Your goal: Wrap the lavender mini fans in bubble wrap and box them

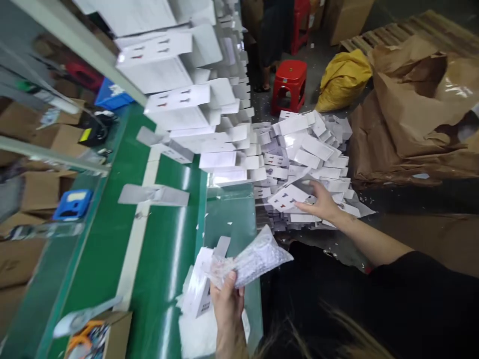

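Observation:
My left hand (229, 299) is closed on a clear bubble-wrapped packet (258, 259), held over the near edge of the green table. Beside that hand a white box (198, 284) with an open flap lies on white wrapping sheets (194, 334). Off to the right, my right hand (320, 202) has thumb and fingers around the end of a white printed box (286, 198) at the near side of a big heap of white boxes (318, 149). Part of that box is hidden behind the fingers.
Tall stacks of open white boxes (175, 109) line the table's far side. Two loose boxes lie on the green belt (164, 239). A carton (118, 339) holds orange-handled items. Beyond are a red stool (290, 85), a yellow sack (344, 80) and brown paper (407, 114). A person stands near the stool.

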Tool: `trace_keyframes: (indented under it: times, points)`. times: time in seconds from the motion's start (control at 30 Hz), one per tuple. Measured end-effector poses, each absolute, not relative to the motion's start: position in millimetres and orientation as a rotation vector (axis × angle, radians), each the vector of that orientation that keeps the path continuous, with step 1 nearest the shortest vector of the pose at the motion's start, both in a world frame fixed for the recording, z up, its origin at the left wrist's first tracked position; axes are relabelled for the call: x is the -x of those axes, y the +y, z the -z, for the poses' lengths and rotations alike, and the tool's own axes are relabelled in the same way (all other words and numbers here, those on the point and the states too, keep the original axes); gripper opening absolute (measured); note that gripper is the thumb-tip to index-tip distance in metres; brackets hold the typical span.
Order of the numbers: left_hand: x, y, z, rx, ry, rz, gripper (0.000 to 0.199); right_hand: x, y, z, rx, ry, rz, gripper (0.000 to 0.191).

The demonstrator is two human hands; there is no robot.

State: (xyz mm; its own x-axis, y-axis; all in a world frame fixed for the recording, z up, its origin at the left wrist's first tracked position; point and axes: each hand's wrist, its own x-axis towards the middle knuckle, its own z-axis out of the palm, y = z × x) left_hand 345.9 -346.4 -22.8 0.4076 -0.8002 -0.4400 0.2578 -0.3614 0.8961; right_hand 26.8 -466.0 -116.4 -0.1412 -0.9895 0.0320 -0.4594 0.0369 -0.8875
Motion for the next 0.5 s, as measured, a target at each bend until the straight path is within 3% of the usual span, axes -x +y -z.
trace_keyframes:
  times: [0.13, 0.27, 0.5]
  points:
    - [-359, -369, -15, -1.307, -0.493, 0.983, 0.042, -127, -484, 77, 2.023, 1.297, 0.852, 0.070]
    - [-361, -396, -13, -1.358, -0.643, 0.748, 0.047, -200, -493, 89, 2.258, 1.186, 0.654, 0.058]
    - [-351, -386, -19, -1.775, -0.957, 0.342, 0.035, -180, -527, 98, 2.401, 0.794, 0.487, 0.030]
